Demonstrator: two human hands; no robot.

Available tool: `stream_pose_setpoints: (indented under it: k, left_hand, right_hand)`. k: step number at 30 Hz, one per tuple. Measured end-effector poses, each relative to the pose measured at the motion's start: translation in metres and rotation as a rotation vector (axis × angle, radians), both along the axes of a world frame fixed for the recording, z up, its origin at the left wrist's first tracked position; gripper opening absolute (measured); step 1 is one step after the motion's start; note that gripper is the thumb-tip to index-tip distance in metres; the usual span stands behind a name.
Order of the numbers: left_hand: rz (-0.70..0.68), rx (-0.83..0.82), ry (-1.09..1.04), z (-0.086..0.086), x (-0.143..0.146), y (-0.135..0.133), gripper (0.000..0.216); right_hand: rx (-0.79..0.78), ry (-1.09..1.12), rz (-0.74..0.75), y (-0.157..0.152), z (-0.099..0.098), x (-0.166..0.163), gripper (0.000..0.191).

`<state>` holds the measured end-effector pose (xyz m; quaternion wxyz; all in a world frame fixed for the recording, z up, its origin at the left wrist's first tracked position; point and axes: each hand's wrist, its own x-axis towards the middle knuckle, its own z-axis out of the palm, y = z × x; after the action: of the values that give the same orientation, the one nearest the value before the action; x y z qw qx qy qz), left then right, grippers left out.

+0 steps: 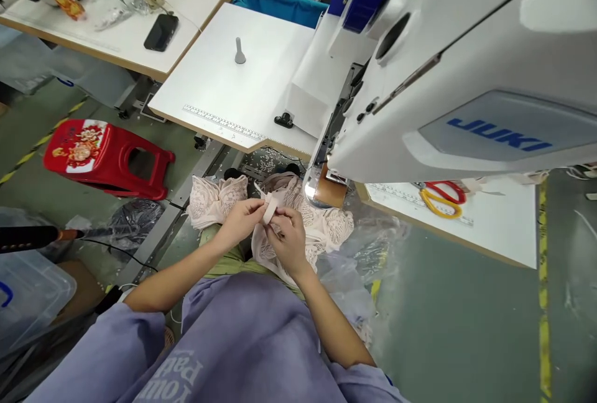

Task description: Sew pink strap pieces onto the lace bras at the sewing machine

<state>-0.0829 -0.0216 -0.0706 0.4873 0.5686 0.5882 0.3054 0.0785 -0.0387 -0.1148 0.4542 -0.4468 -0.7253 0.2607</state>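
Note:
Low in front of me, my left hand [241, 221] pinches one side of a pale pink elastic strap [270, 209]. On the strap's other side, my right hand [289, 238] grips it with fingers curled. The strap seems to belong to a pale lace bra [321, 222] draped over my lap, under and beside my right hand. Another lace cup [217, 199] lies left of my hands. Just beyond the right hand stands the rounded metal bed of the sewing machine [321, 188]. Whether the strap is folded between my fingertips I cannot tell.
A white sewing machine head [466, 79] looms at the right. Scissors with red and yellow handles [441, 199] lie on the right tabletop. On the white table [209, 79] stands a grey peg [239, 51]. A red stool [109, 157] is at left; a phone [161, 32] lies beyond.

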Motion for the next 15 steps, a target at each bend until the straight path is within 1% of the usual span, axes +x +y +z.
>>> stream_pose_setpoints:
  k: [2,4,6,8,11,13,15]
  left_hand:
    - [0.022,0.056,0.046,0.010,0.000,-0.001,0.036]
    - [-0.013,0.121,0.111,0.023,-0.001,-0.003,0.033]
    - [-0.079,0.157,0.146,0.034,-0.002,-0.005,0.031]
    - [-0.123,0.140,0.128,0.041,-0.001,-0.006,0.030]
    - [-0.119,0.065,0.069,0.044,0.002,-0.006,0.029]
    - [-0.114,0.048,0.073,0.042,0.007,-0.005,0.029]
    - [-0.101,0.066,0.103,0.038,0.014,-0.002,0.031]
  right_hand:
    - [0.020,0.028,-0.015,0.000,0.006,0.008,0.011]
    - [0.023,0.031,-0.036,0.003,0.015,0.013,0.018]
    - [-0.021,-0.004,-0.053,0.008,0.026,0.015,0.025]
    - [-0.087,-0.022,-0.046,0.014,0.034,0.015,0.028]
    - [-0.119,0.029,-0.041,0.019,0.037,0.013,0.022]
    - [-0.070,0.072,-0.058,0.017,0.033,0.011,0.018]
    - [0.022,0.069,-0.085,0.012,0.026,0.010,0.018]
